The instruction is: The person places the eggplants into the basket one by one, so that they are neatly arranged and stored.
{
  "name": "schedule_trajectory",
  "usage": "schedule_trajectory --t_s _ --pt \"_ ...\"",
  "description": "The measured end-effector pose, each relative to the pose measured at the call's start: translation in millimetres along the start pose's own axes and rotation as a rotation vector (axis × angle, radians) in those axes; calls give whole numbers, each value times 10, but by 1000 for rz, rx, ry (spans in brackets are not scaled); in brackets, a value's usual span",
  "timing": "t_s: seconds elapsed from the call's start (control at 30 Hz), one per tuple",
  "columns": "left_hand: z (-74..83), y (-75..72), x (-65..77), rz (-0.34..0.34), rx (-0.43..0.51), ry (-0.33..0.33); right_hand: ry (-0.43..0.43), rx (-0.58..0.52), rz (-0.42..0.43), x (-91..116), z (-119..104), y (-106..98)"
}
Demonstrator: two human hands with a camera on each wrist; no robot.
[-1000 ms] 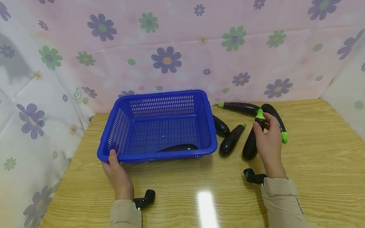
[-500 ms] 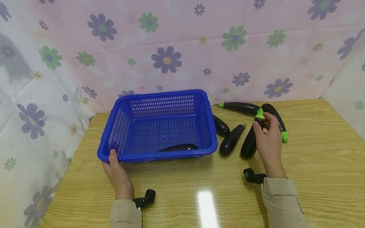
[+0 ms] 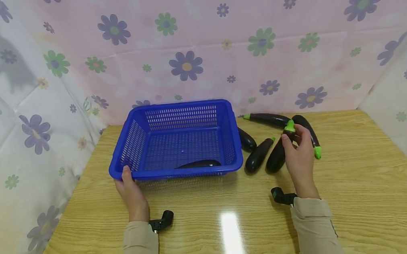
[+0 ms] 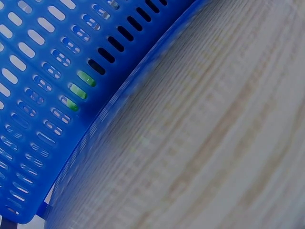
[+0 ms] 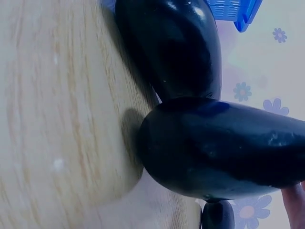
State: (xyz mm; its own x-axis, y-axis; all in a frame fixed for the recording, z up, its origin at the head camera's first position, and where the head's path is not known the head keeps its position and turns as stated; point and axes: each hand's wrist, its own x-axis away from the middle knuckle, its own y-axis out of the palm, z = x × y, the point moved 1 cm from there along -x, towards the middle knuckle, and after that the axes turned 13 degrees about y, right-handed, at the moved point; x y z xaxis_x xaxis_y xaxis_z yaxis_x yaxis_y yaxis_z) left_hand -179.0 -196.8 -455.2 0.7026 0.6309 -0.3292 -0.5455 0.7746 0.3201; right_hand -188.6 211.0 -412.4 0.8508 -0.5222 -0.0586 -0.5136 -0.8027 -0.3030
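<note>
My left hand [image 3: 132,195] grips the near left corner of a blue slotted basket [image 3: 189,171], thumb over the rim. One eggplant [image 3: 200,164] lies inside along the front wall, partly hidden by it. In the left wrist view, something green and dark shows through slots in the basket wall [image 4: 33,157]. Right of the basket, my right hand [image 3: 302,166] pinches an eggplant [image 3: 276,157] just below its green cap, thumb and fingers on opposite sides. Its round end points down and left. The right wrist view shows this eggplant [image 5: 214,148] overlapping its neighbour [image 5: 169,47].
On the wooden table [image 3: 198,232], one eggplant [image 3: 259,157] lies between basket and right hand, and another [image 3: 247,140] is half hidden by the basket. Two more, a far eggplant [image 3: 268,119] and a right-hand eggplant [image 3: 307,132], lie behind. A flowered cloth [image 3: 207,86] stands behind.
The round end of the eggplant in my right hand has swung slightly left and up in view, closer to the neighbouring eggplant. My left hand and the basket have stayed put.
</note>
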Motion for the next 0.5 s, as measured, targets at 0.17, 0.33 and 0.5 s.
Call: schedule_trajectory --t_s 0.17,0.33,0.5 --pt "-2 -1 -2 -3 -1 -1 -27 -28 5 3 -6 3" --pt "3 3 0 -1 0 -2 -44 -50 -5 1 -3 8" --pt "9 9 -2 4 1 3 -56 -70 -10 -7 8 15"
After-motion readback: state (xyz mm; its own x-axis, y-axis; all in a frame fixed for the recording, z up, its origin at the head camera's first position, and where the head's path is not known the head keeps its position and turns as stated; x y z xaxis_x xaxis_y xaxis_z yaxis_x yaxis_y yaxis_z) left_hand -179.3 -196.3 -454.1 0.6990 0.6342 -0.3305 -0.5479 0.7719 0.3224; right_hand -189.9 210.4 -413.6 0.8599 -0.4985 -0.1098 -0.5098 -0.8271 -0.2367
